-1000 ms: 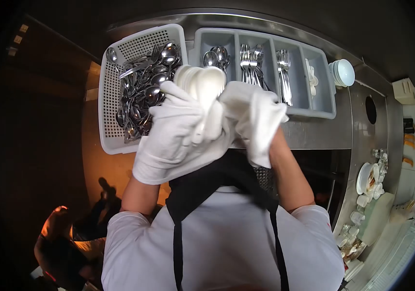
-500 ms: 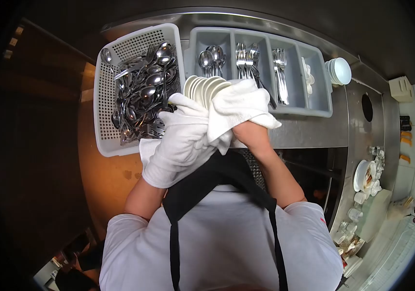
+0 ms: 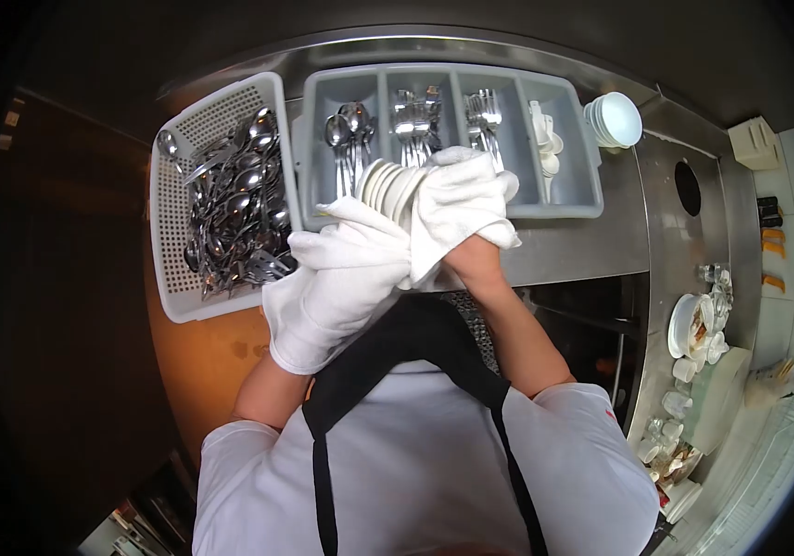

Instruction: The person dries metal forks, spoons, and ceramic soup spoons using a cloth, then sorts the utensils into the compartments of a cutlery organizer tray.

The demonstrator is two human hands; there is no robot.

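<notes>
A nested stack of small white bowls (image 3: 386, 188) is held in front of my chest, over the near edge of the cutlery tray. My left hand (image 3: 346, 269) is wrapped in a white towel and closed around the stack from the left and below; its fingers are hidden under the cloth. My right hand (image 3: 474, 263) is closed on another part of the white towel (image 3: 460, 196), pressed against the right side of the bowls. The cloth covers most of its fingers and part of the stack.
Left stands a perforated white basket (image 3: 167, 243) heaped with spoons and forks. Behind the hands is a grey cutlery tray (image 3: 499, 78) with metal spoons, forks and white spoons in compartments. Another bowl stack (image 3: 617, 120) sits beyond it. Dishes and glasses (image 3: 689, 329) line the right counter.
The view has shifted, so the basket and tray appear farther left. The bowls and towel now sit farther right relative to the tray. Both hands keep their hold.
</notes>
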